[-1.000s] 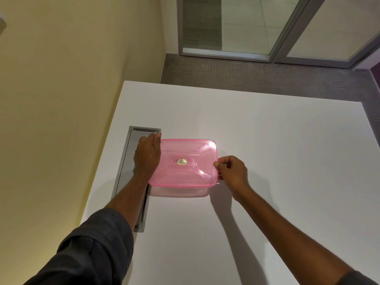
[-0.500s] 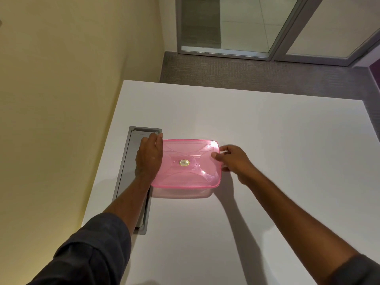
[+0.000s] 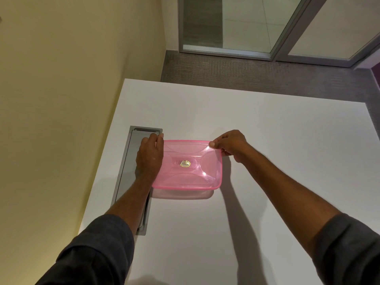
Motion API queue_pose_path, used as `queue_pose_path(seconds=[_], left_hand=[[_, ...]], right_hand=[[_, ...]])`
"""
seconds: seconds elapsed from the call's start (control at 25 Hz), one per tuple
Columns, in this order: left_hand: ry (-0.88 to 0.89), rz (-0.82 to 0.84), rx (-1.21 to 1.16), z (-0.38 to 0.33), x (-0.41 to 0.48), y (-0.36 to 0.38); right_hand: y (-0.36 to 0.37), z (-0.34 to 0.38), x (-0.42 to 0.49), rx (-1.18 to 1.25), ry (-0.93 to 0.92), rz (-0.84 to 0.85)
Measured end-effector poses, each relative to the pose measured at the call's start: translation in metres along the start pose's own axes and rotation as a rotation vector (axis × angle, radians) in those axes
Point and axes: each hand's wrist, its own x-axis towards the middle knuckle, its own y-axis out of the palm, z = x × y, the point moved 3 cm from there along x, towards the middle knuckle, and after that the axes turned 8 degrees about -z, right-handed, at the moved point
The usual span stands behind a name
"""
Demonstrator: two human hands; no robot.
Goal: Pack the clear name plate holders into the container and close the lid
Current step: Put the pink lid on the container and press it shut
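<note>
Pink lid (image 3: 190, 164) sits on the clear container (image 3: 183, 194) on the white table (image 3: 267, 140), beside the grey cable tray (image 3: 131, 161). I see my left hand (image 3: 149, 157) pressed flat along its left edge, my right hand (image 3: 229, 145) pinching the far right corner.

One head-worn camera looks forward and steeply down. It sits close above the white table (image 3: 267, 140). Both hands reach into its view.

Place: looking like an office meeting room.
Table (image 3: 267, 140): white, carrying a grey cable hatch (image 3: 131, 171) at 9 o'clock.
Floor: grey carpet (image 3: 267, 73) lying at 12 o'clock.
Walls: metal-framed glass partitions (image 3: 246, 23) standing at 12 o'clock.
</note>
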Motion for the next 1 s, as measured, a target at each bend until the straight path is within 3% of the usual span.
queue_pose_path(seconds=[1.0], left_hand=[[0.0, 0.0, 0.008, -0.006, 0.001, -0.002]], right_hand=[[0.003, -0.004, 0.001, 0.09, 0.128, -0.006]])
